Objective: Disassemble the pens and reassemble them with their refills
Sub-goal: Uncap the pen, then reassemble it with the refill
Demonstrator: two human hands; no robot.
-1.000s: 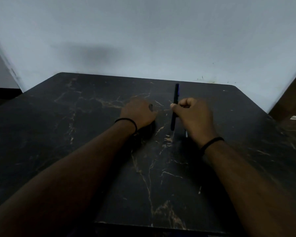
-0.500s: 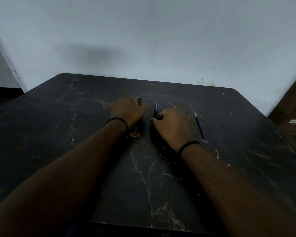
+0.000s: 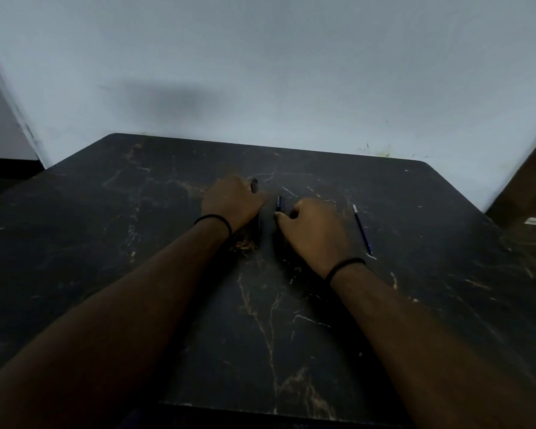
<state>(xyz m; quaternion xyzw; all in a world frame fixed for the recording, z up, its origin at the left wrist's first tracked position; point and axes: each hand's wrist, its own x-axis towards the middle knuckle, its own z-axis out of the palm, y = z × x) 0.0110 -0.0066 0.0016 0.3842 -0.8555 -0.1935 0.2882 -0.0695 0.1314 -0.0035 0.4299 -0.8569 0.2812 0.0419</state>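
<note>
A dark pen part [image 3: 254, 185] is gripped in the left hand [image 3: 232, 202], its rounded end showing past the knuckles. A second, blue-tinted pen piece [image 3: 278, 204] is held in the curled fingers of the right hand [image 3: 314, 232]. Both fists are set knuckles-up, close together, over the middle of the black marbled table [image 3: 136, 243]. A thin blue refill [image 3: 362, 229] is laid on the table just right of the right hand, untouched. A black band [image 3: 214, 218] is worn on each wrist.

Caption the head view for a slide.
Left hand and right hand each grip a dark pen part on the black marble table; a blue refill lies beside.
</note>
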